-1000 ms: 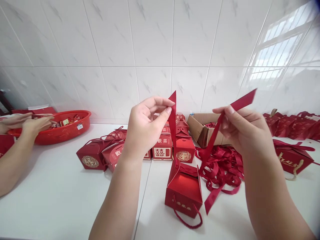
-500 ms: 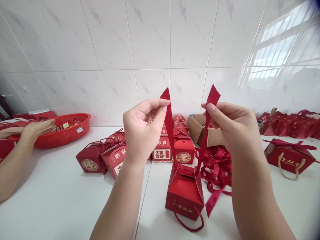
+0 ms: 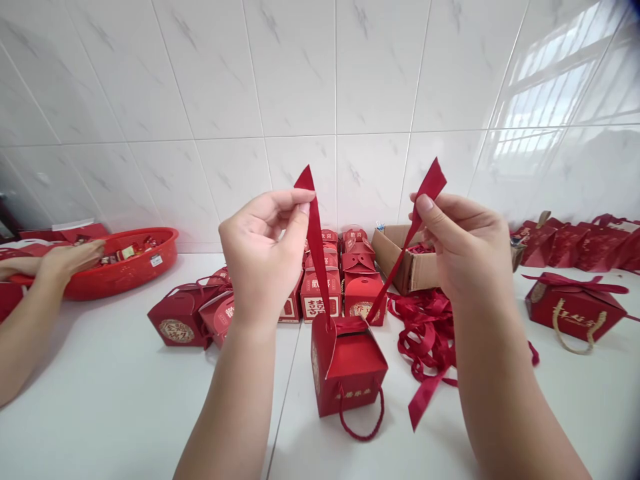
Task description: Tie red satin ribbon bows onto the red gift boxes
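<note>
Two ends of ribbon (image 3: pixel 319 260): rising straight from the top of the box (image 3: pixel 356 393), spread in a V; a red band shows across the top between them.
Left fingers (image 3: pixel 295 198): drawn narrow, thumb and forefinger pinching the left end just below its pointed tip.
Right fingers (image 3: pixel 431 212): also narrow, thumb on the right end, its slanted tip sticking up above them.
Box: upright on the worktop (image 3: pixel 150 420), below the two sets of fingers and between them; a cord handle (image 3: pixel 363 438) droops at its near face, beside gold lettering.
Loose ribbons (image 3: pixel 427 333): heaped below the right fingers, partly behind the forearm.
Stacked boxes (image 3: pixel 321 283): beyond and below the gap between the fingers, printed in red and white.
Carton (image 3: pixel 425 272): behind and below the right fingers, red things inside.
Dark box (image 3: pixel 175 317): lower than the left fingers and left of them, gold emblem facing out.
Tied box (image 3: pixel 575 310): well right of the right fingers, bow on top, pale handle in front.
Basin (image 3: pixel 125 273): well left of the left fingers, holding small wrapped pieces; a co-worker's hand (image 3: pixel 73 261) is over its rim.
</note>
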Motion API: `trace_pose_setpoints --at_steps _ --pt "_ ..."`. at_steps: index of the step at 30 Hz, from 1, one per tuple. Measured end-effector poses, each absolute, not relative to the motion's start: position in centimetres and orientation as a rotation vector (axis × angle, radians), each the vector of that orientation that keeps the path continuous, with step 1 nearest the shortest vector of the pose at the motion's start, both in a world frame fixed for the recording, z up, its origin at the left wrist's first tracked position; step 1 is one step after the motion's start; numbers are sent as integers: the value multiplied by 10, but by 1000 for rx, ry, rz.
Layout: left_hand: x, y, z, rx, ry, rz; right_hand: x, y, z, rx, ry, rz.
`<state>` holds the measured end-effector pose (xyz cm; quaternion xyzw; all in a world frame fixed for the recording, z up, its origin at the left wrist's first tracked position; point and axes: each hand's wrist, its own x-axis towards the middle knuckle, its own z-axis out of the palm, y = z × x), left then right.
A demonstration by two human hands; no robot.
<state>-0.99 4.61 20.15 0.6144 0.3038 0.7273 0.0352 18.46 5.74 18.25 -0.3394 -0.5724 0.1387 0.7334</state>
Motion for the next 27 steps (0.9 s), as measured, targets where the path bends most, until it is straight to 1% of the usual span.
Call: trace_pose_setpoints --at_steps 12,18,27 --pt "-6 56 199 1901 893 2123 182 58 184 -716 -1233 337" --pt "-7 58 199 1897 913 2123 181 59 184 -615 -1214 351" --pt "-6 57 199 1906 936 2153 180 55 186 -593 -1226 417"
